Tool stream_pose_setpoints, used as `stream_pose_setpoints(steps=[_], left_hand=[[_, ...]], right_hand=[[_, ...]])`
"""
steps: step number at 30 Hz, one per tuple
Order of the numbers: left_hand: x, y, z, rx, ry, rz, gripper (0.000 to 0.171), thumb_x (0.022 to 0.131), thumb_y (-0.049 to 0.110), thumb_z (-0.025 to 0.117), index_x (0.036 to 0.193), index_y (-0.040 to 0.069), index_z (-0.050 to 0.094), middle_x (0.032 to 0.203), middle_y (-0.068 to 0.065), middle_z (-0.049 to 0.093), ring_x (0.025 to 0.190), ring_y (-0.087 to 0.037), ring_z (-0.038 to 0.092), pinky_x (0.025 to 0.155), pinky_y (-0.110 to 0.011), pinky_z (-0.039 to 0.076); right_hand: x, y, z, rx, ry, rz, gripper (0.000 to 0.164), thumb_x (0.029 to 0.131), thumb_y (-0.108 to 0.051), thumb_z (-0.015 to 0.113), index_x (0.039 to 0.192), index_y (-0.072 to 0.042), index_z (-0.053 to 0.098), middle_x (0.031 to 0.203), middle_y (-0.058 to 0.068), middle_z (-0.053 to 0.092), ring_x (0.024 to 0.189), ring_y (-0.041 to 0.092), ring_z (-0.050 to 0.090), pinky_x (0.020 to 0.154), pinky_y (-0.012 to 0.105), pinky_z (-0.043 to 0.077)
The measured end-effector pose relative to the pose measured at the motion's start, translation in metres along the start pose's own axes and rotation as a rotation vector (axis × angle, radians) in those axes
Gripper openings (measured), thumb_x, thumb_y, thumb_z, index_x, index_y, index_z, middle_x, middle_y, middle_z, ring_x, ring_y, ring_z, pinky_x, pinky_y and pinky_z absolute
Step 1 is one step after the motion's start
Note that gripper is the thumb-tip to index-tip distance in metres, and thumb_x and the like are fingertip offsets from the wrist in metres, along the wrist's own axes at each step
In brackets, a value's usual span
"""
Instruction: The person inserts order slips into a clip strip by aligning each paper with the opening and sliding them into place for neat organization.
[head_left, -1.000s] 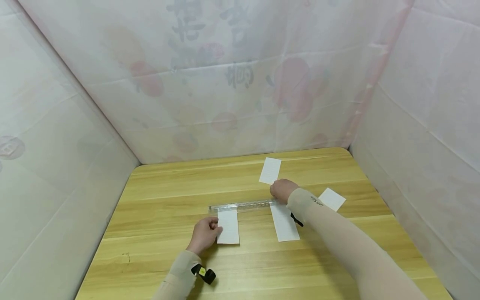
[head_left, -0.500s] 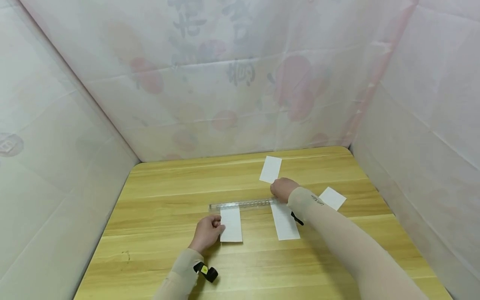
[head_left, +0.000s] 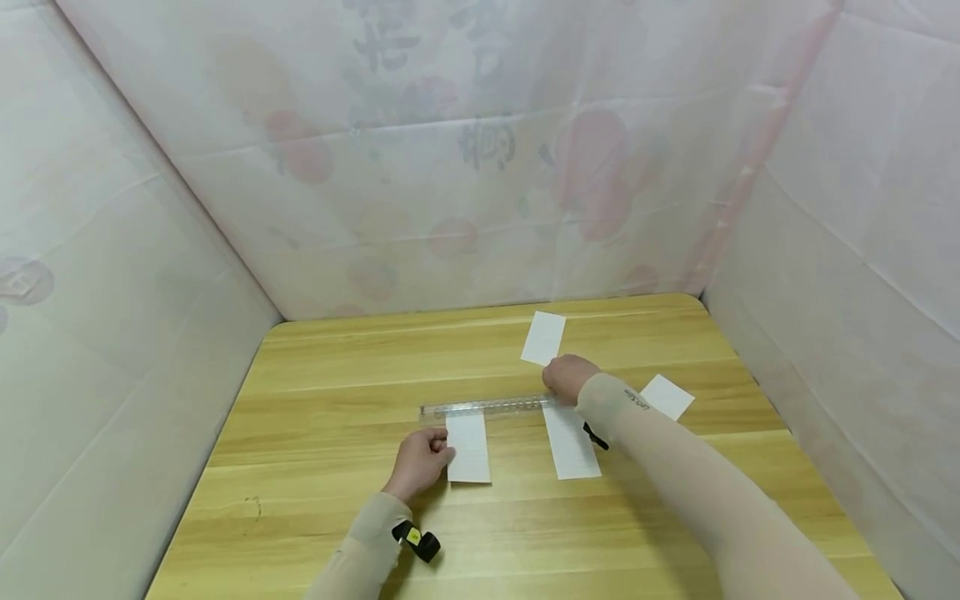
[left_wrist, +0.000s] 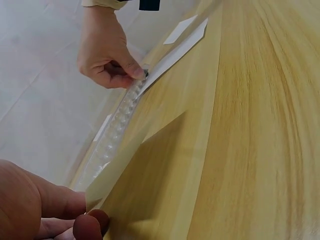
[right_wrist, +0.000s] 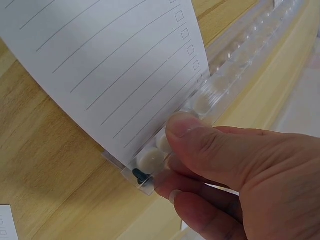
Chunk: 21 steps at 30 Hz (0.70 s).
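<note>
Sheet point(head_left: 469, 450) slid rightward, left hand point(head_left: 418, 463) pinching — clear rail point(head_left: 513, 406), white balls point(right_wrist: 151, 161) inside

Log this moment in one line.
left hand pinches white card | right hand grips clear strip | another card at strip's right end

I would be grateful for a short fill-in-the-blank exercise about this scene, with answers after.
1. In the head view, the left hand pinches a white sheet by its ____ edge.
2. The right hand pinches the clear strip near its ____ end there.
3. Altogether, ____ white sheets show in that view.

Missing words: left; right; four.
</note>
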<state>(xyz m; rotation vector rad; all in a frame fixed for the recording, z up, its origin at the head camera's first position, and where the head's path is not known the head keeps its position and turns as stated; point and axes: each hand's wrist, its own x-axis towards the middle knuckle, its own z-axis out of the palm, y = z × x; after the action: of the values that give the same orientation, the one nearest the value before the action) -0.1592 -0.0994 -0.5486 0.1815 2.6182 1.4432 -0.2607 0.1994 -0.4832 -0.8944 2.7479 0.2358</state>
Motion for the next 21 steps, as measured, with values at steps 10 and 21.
stream_pose_setpoints(steps=[10,21], left_hand=[[0.0018,-0.0027,0.004,0.0,-0.01,-0.055,0.031,0.089,0.004,0.065,0.117,-0.01,0.062,0.08,-0.001,0.058,0.073,-0.014,0.051,0.067,-0.029,0.046],[0.0008,-0.0013,0.0019,-0.023,0.006,-0.07,0.029,0.09,0.006,0.065,0.115,-0.008,0.063,0.08,-0.001,0.057,0.073,-0.015,0.051,0.067,-0.03,0.046]], right_hand=[[0.0023,-0.002,-0.0011,0.016,0.006,-0.019,0.028,0.084,0.004,0.068,0.066,-0.015,0.056,0.065,-0.004,0.056,0.058,0.011,0.046,0.057,0.027,0.044],[0.006,-0.0027,-0.0023,0.019,-0.012,-0.019,0.033,0.083,0.005,0.067,0.063,-0.016,0.053,0.061,-0.006,0.053,0.057,0.011,0.041,0.056,0.028,0.041]])
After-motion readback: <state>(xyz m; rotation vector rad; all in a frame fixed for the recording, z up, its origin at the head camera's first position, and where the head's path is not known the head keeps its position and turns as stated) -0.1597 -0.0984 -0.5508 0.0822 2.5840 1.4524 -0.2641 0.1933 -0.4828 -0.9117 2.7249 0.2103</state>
